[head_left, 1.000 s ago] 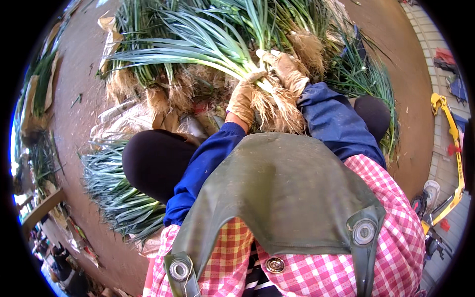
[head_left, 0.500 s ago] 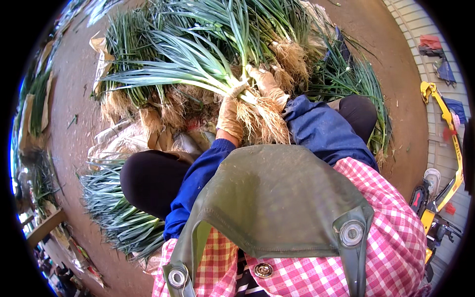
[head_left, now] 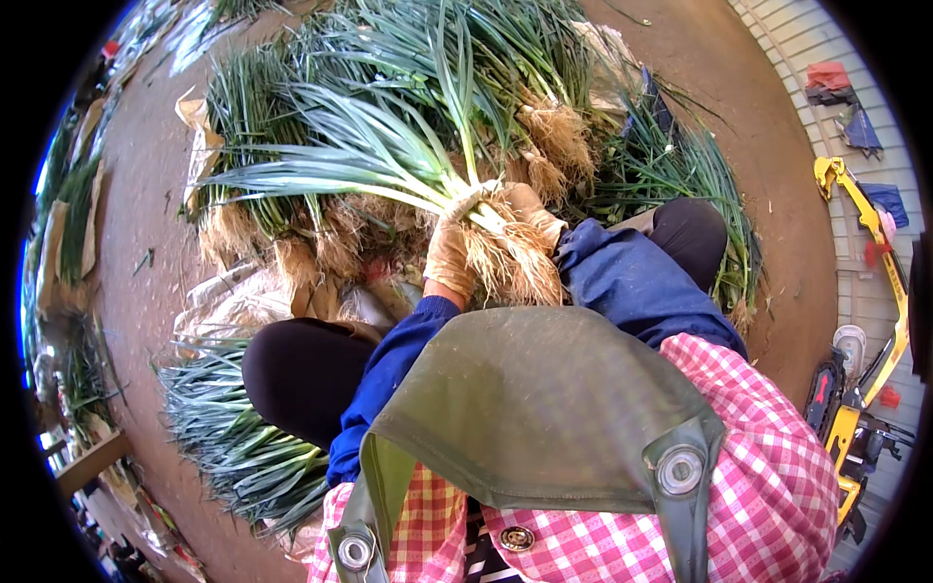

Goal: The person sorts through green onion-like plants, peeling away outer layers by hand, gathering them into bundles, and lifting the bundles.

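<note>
Tan-gloved, the left hand (head_left: pixel 449 257) clasps long-leaved green onions (head_left: pixel 455 188) just above their stringy, straw-coloured roots (head_left: pixel 515 255), perhaps for steadiness; the right hand's (head_left: pixel 536 212) partly hidden grip I can't tell.

The held green onions (head_left: pixel 432 180) run from blue-green leaves (head_left: pixel 340 146) through pale-green and whitish stems (head_left: pixel 454 189) to straw-coloured roots (head_left: pixel 515 257). The gloves (head_left: pixel 447 257) are tan, the sleeves (head_left: pixel 637 272) plain blue. The apron (head_left: pixel 535 403) is olive green with silver-grey round fasteners (head_left: pixel 678 470); the shirt (head_left: pixel 773 457) is checked pink and white; the trousers (head_left: pixel 301 381) are plain black. The floor (head_left: pixel 146 321) is reddish brown, the excavator arm (head_left: pixel 896 291) yellow.
</note>
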`<action>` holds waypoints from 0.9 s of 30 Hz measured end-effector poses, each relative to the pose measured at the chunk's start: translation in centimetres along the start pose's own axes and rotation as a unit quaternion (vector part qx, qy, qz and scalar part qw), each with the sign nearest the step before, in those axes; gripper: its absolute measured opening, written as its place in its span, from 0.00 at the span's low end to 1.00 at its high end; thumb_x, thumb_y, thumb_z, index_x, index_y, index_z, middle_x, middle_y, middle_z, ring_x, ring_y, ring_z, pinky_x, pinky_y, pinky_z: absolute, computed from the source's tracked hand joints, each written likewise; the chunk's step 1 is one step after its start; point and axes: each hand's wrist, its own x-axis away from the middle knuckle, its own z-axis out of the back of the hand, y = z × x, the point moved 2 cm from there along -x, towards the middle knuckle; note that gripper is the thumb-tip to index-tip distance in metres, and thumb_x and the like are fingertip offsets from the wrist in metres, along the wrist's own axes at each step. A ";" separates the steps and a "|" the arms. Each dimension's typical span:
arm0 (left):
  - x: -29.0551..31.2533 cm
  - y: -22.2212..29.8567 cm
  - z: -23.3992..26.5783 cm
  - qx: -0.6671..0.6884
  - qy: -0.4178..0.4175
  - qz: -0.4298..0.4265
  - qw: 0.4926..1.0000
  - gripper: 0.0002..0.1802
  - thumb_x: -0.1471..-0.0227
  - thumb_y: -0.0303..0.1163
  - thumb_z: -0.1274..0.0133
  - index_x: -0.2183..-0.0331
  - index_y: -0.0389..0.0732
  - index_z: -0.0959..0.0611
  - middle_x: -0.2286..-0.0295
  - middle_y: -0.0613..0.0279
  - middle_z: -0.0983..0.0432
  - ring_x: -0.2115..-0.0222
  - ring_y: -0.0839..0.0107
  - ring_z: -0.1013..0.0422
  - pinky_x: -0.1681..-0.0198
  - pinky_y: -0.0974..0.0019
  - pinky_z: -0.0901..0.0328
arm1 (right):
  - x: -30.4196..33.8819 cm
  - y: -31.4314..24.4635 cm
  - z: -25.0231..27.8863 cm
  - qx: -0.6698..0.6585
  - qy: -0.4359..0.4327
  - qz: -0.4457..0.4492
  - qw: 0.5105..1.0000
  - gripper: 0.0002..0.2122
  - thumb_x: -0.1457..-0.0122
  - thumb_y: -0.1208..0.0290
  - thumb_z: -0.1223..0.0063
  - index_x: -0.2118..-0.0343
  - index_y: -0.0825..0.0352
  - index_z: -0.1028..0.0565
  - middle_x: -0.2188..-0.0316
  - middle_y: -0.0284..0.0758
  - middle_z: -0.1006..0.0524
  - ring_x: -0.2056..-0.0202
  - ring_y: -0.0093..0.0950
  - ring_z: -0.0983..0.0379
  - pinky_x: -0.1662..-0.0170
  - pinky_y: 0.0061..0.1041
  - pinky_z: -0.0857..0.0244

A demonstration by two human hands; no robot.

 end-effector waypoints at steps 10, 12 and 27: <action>-0.2 -0.2 -0.7 -0.059 0.016 -0.007 0.998 0.13 0.48 0.25 0.48 0.60 0.31 0.22 0.69 0.47 0.22 0.70 0.59 0.24 0.65 0.62 0.27 | 2.8 -9.6 5.6 -0.205 0.195 0.111 0.953 0.13 0.36 0.64 0.56 0.56 0.67 0.27 0.71 0.33 0.19 0.81 0.18 0.27 0.81 0.17 0.34; -1.0 0.3 1.3 -0.060 0.033 0.004 0.998 0.14 0.49 0.24 0.46 0.60 0.29 0.23 0.70 0.43 0.22 0.73 0.55 0.24 0.67 0.58 0.26 | 2.3 -14.3 3.3 -0.151 0.149 0.179 0.961 0.13 0.37 0.62 0.53 0.57 0.65 0.27 0.75 0.32 0.20 0.80 0.18 0.26 0.81 0.17 0.36; -2.4 0.2 3.3 -0.210 0.179 -0.093 0.957 0.09 0.56 0.27 0.44 0.70 0.35 0.23 0.78 0.58 0.26 0.80 0.66 0.28 0.78 0.66 0.32 | -2.7 -13.5 -4.1 0.467 0.181 0.366 0.784 0.03 0.51 0.72 0.48 0.74 0.64 0.26 0.75 0.42 0.24 0.68 0.41 0.25 0.66 0.38 0.33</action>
